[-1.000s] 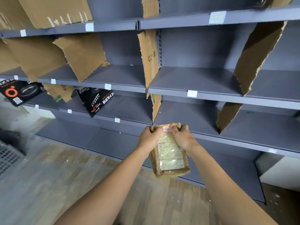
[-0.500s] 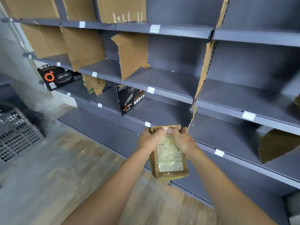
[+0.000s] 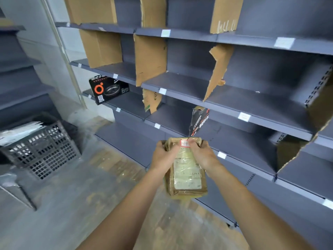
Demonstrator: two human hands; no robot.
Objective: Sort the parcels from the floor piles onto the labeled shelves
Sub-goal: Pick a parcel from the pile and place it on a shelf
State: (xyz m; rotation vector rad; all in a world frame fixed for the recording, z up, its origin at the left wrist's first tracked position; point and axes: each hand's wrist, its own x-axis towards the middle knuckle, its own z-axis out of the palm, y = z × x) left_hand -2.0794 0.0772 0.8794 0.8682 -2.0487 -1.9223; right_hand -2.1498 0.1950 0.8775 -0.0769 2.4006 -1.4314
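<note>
Parcel [image 3: 187,175] held up in front of the lower grey shelves [image 3: 243,141], above the floor [image 3: 100,188]. Looked small, flat and oblong, wrapped in brown paper under glossy clear tape. Carried a pale address sheet across its face and a small red-edged sticker [image 3: 185,143] at the top. Clamped at its upper corners by left grip [image 3: 164,156] and right grip [image 3: 201,154], fingers curled over the top edge.

A brown parcel [image 3: 186,170], wrapped in clear tape with a pale label [image 3: 188,181] on its face and a red-edged sticker [image 3: 185,143] at the top, is held upright before the grey shelves [image 3: 252,109].
</note>
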